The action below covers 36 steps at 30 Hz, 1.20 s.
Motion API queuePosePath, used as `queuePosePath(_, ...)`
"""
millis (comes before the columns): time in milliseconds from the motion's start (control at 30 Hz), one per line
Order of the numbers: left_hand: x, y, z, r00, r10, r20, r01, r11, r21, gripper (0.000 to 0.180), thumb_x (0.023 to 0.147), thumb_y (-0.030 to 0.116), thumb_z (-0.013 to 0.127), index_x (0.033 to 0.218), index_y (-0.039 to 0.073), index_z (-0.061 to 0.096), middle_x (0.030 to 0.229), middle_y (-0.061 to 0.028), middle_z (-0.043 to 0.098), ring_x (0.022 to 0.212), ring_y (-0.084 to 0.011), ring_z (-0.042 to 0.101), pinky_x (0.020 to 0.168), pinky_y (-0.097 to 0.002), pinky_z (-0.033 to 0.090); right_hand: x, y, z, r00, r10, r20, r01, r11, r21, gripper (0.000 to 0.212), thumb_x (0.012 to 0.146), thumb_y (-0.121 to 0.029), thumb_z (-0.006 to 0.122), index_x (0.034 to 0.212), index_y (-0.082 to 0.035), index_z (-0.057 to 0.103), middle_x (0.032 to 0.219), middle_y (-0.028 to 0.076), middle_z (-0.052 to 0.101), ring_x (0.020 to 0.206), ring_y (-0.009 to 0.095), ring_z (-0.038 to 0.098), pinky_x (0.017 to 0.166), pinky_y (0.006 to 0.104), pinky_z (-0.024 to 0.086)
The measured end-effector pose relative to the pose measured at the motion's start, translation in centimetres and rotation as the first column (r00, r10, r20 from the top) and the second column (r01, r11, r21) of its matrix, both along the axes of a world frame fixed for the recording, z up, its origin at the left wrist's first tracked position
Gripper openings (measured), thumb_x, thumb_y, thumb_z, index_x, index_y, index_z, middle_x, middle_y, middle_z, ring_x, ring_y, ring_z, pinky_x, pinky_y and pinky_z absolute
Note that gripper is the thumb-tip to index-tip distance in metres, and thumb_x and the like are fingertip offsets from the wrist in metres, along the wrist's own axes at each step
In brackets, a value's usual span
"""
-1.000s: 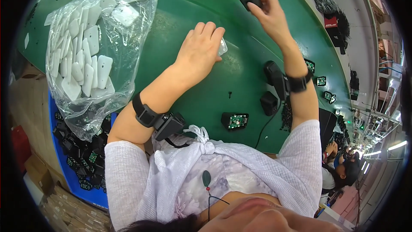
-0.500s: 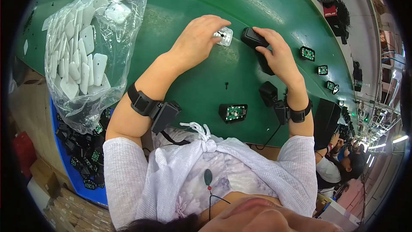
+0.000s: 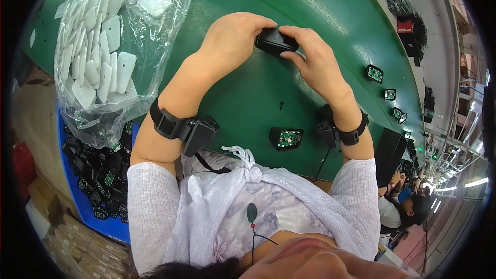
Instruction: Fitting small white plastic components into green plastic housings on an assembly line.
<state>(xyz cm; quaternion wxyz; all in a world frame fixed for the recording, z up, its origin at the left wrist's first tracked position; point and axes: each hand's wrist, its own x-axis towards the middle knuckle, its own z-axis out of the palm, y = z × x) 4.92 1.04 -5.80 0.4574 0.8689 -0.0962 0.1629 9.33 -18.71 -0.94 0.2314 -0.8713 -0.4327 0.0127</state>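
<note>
A black rounded plastic housing [image 3: 275, 42] is held above the green table between my two hands. My left hand [image 3: 232, 36] closes on its left end, fingertips at the far edge. From the right, my right hand [image 3: 314, 54] pinches it between thumb and fingers. The pale plate cannot be seen now; whether it lies under the housing is hidden. Closer to my body, an open black housing with a green circuit board [image 3: 287, 138] lies on the table. Between it and my hands is a small dark piece [image 3: 281, 105], perhaps a screw.
A clear plastic bag of white plates [image 3: 103, 57] lies at the left. Below it stands a blue bin [image 3: 85, 206] full of black housings and boards. Several housings with boards [image 3: 374, 74] line the table's right side. A black box [image 3: 391, 156] stands near my right elbow.
The black housing has moved left, from the right hand alone to between both hands. The pale plate that my left hand held has gone from sight. The view has shifted slightly.
</note>
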Motion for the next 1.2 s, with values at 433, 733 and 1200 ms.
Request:
queuePosePath(433,-1.9,-0.7,0.5,0.994,-0.022,0.11,-0.032,0.884,0.467,0.038,0.081,0.006,0.053,0.117,0.003,0.061,0.12,-0.0099,0.064,0.114,-0.0241,0.058,0.089,-0.0357,0.047,-1.1,0.5,-1.3,0.956,0.003,0.295,0.026,0.995,-0.093,0.045,0.074,-0.002,0.07,0.117,-0.006,0.059,0.113,0.009,0.063,0.097,0.026,0.06,0.078,0.0358,0.052)
queuePosePath(733,0.1,-2.5,-1.5,0.974,0.068,0.214,-0.153,0.898,0.411,0.041,0.081,0.016,0.061,0.118,-0.002,0.057,0.097,-0.0083,0.061,0.09,-0.0227,0.056,0.077,-0.0322,0.047,5.1,0.1,1.5,0.81,-0.077,-0.581,0.118,0.992,0.033,0.033,0.086,-0.011,0.066,0.116,0.001,0.062,0.104,0.008,0.067,0.098,0.013,0.062,0.087,0.028,0.049)
queuePosePath(1200,-1.0,-4.2,-0.1,0.895,-0.295,-0.335,-0.08,0.632,-0.771,0.037,0.099,0.026,0.048,0.111,-0.008,0.057,0.083,-0.0117,0.067,0.066,-0.0132,0.064,0.06,-0.0267,0.052,0.9,0.1,0.9,0.718,-0.092,-0.69,0.444,0.823,0.353,0.043,0.089,-0.016,0.067,0.127,0.0,0.055,0.112,0.008,0.062,0.105,0.015,0.057,0.093,0.0295,0.046)
